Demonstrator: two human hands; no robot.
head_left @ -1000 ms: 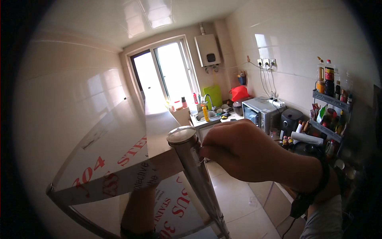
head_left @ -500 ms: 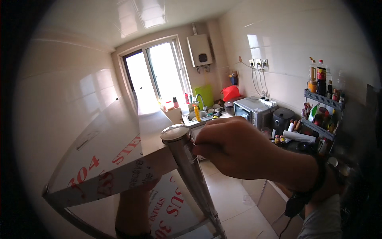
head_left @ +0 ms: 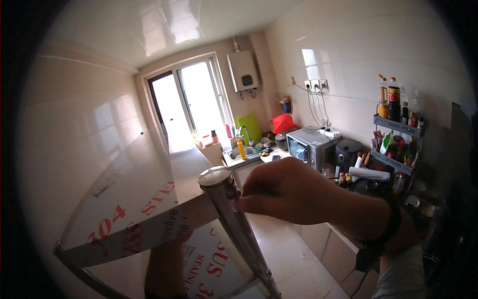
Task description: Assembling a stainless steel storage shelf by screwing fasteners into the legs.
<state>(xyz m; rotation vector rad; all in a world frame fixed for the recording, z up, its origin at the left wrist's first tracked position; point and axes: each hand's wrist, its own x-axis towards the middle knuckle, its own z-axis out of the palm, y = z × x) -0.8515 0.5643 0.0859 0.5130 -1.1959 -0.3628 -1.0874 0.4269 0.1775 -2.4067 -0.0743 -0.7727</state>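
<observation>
A: Which step is this, would you say?

B: Fitting a leg, by the look of it. The right hand has its fingertips pinched against the top of the metal leg, just under its round cap. The leg stands at the near corner of the steel table, touching the edge, and slants down toward the floor.

A: And the left hand?

B: The left arm comes up under the tabletop, seen through the lower frame. The hand itself is hidden behind the top, so I cannot tell whether it grips anything.

A: What does the next move call for?

B: My judgement: keeping the leg straight in its corner socket while the fingers turn or press it, and steady support from below so the top does not tip.

A: Any containers about?

B: A grey wall rack on the right holds sauce bottles on its upper shelf and packets and jars below. The sink by the window has a yellow bottle standing at its edge; what lies inside is too small to tell. A toaster oven sits closed on the counter.
</observation>
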